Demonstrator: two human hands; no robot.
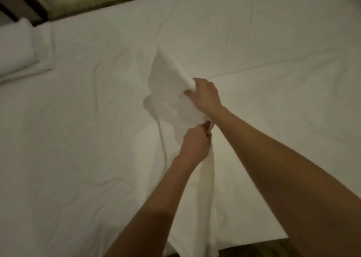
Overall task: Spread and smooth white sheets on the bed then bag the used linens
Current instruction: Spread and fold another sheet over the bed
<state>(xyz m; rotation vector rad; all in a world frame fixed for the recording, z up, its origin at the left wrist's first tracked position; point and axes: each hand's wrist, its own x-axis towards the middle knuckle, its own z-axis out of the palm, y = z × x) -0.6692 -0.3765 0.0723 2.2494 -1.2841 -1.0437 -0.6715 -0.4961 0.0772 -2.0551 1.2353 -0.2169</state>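
Note:
A white sheet (88,120) covers the bed, wrinkled across the middle and left. Above its centre both hands hold up a bunched white cloth (168,88). My right hand (205,94) grips the cloth's upper edge, fingers curled into the fabric. Just below it my left hand (195,143) pinches a lower fold, and a strip of the cloth hangs down from it toward the bed's near edge (207,208). A straight crease (283,65) runs across the sheet to the right.
A white pillow (15,47) lies on folded white linen (44,47) at the bed's far left. A dark headboard or wall strip (97,0) runs along the far side. Dark floor (254,251) shows at the near edge.

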